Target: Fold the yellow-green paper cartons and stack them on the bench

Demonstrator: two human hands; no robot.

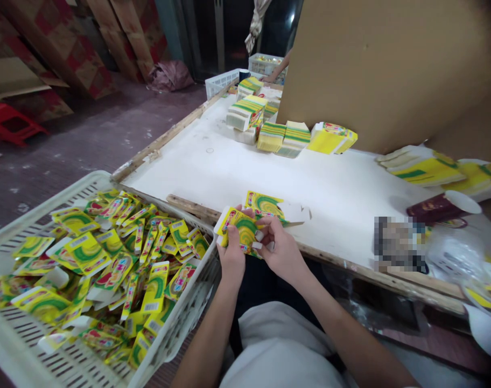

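Between both hands, above the table's front edge, is a small yellow and green box (242, 225) with white end flaps. My left hand (232, 253) grips its left side, thumb on top. The fingers of my right hand (278, 249) pinch at the flaps on its right end. Just behind, a yellow and green carton piece (265, 203) lies on the white table (189, 161). To the left, a white plastic crate (193, 291) holds several such yellow boxes (88, 253), heaped up.
Stacks of flat yellow cartons (296, 137) stand at the table's back, before a big cardboard sheet (383, 70). A dark red cup (431, 207) lies on its side at the right, near a clear plastic bag (455, 250). Another person's arm (280, 69) shows far back.
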